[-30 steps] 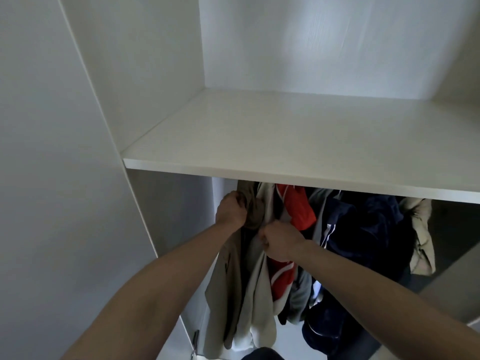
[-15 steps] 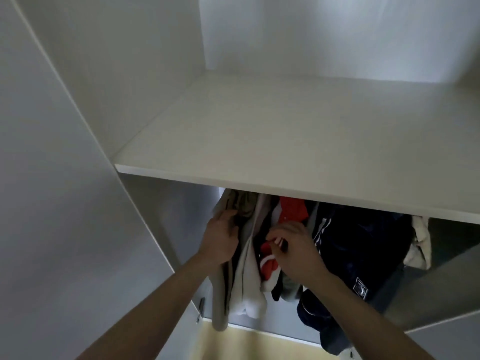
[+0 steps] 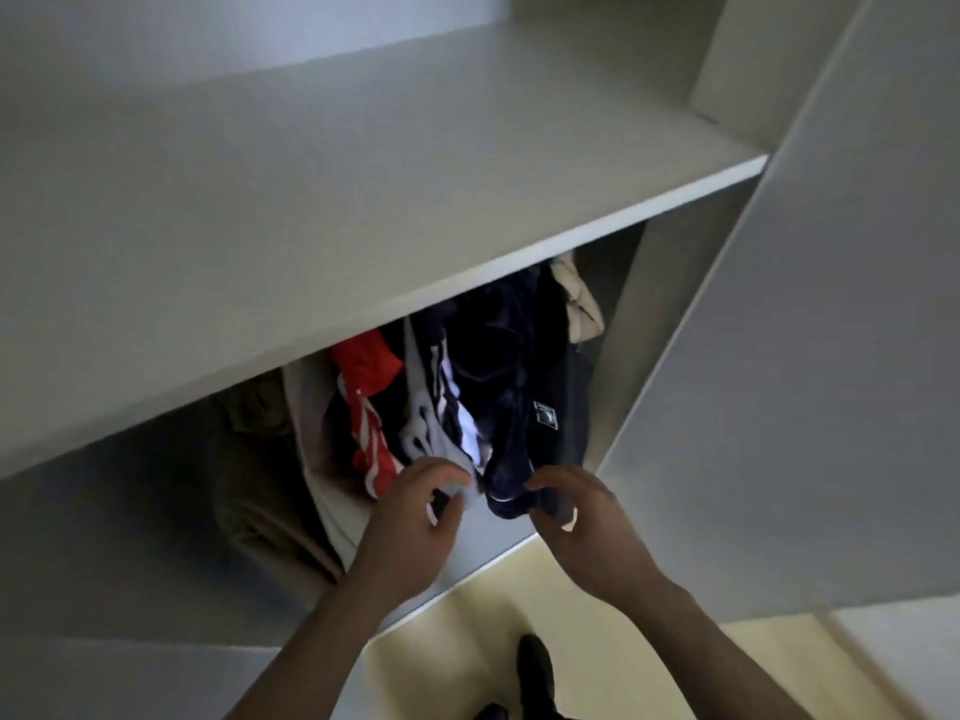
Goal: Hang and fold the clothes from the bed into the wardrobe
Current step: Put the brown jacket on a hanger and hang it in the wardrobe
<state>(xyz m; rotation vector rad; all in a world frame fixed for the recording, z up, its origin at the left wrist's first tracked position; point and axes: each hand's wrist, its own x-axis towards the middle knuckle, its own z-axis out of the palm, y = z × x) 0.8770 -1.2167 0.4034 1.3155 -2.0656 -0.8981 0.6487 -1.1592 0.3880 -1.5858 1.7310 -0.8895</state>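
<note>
White laminate makes up the wardrobe (image 3: 779, 407), and its broad upper shelf (image 3: 363, 200) slants across the frame from 8 o'clock up to 2 o'clock with nothing resting on it. Beneath that shelf, the hanging compartment holds a packed row of clothes. At its 9 o'clock end hangs an olive-brown garment (image 3: 260, 413) in deep shadow, with a pale beige one (image 3: 317, 459) just beside it. Next comes a red garment with white stripes (image 3: 369, 402), then a grey piece (image 3: 421, 413) touching a navy jacket with white stripes (image 3: 498, 381) that carries a small white badge. At the 2 o'clock end, close to the side panel, a cream garment (image 3: 576, 298) hangs partly hidden behind the navy cloth. Both bare forearms reach in from 6 o'clock. The left hand (image 3: 415, 517) sits at the lower hems of the grey and striped pieces, fingers loosely curved and spread; blur hides whether they pinch the cloth, so I cannot tell. The right hand (image 3: 576, 517) hovers at the navy jacket's bottom hem, fingers curled but apart, and whether it holds the fabric is likewise unclear. An open door panel (image 3: 810, 356) stands at 3 o'clock. Pale yellow floor (image 3: 597, 641) shows at 6 o'clock.
</note>
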